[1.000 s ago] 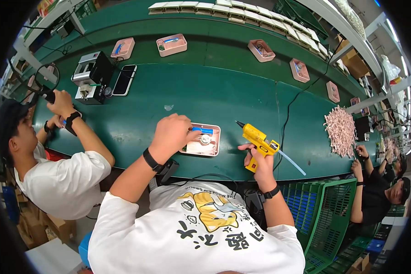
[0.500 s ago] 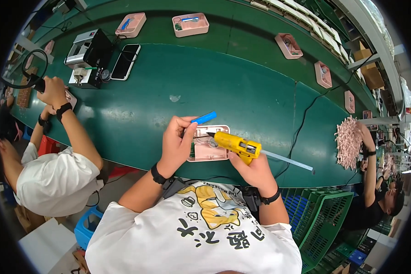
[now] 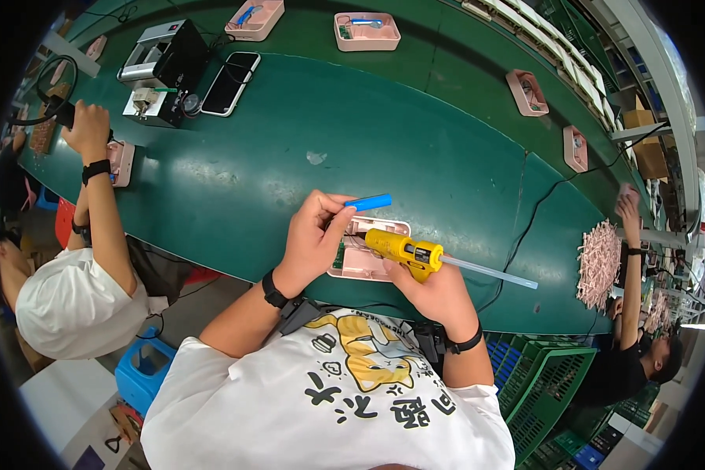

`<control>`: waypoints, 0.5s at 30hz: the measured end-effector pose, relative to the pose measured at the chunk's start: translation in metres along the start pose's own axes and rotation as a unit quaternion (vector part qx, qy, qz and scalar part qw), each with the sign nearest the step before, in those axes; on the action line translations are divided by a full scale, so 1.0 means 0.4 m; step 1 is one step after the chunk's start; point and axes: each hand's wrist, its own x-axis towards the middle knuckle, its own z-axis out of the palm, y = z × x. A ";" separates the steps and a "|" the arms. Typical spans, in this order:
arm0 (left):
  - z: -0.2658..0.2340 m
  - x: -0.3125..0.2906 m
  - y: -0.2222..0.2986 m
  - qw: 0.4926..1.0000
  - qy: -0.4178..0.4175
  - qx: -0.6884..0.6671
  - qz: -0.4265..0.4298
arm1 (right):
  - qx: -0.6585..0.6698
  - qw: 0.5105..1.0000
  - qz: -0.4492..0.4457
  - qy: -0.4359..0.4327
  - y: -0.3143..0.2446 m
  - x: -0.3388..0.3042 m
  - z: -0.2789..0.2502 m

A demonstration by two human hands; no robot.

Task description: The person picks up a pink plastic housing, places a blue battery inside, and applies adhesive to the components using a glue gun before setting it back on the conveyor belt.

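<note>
My left hand (image 3: 315, 239) pinches a blue cylindrical battery (image 3: 368, 203) between thumb and fingers, just above the far edge of a pale pink plastic case (image 3: 362, 265). In my right hand (image 3: 437, 291) is a yellow hot glue gun (image 3: 399, 248), its nozzle pointing left into the case. A long translucent glue stick (image 3: 493, 272) sticks out of the gun's back end. Thin wires and a bit of green circuit board show inside the open case. The nozzle tip is partly hidden by my left hand and the case's inside.
Several pink cases with blue parts, such as one case (image 3: 366, 33), lie along the far strip. A black machine (image 3: 164, 74) and a phone (image 3: 231, 84) stand at the far left. Co-workers sit on both sides. A pile of pink pieces (image 3: 599, 265) lies right, above green crates (image 3: 544, 384).
The view has shifted, so the table things sit elsewhere in the picture. The glue gun's nozzle has gone lower into the case. The right co-worker's hand has reached away from the pile.
</note>
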 end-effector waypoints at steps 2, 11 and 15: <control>0.007 -0.003 0.005 0.999 0.019 0.018 0.019 | 0.038 0.999 0.031 0.006 0.014 -0.014 -0.003; -0.006 0.014 0.071 0.947 -0.049 0.233 0.217 | 0.105 0.983 0.041 0.142 0.058 -0.070 -0.032; 0.002 0.009 0.060 0.944 -0.043 0.233 0.227 | 0.094 0.985 0.034 0.140 0.053 -0.062 -0.029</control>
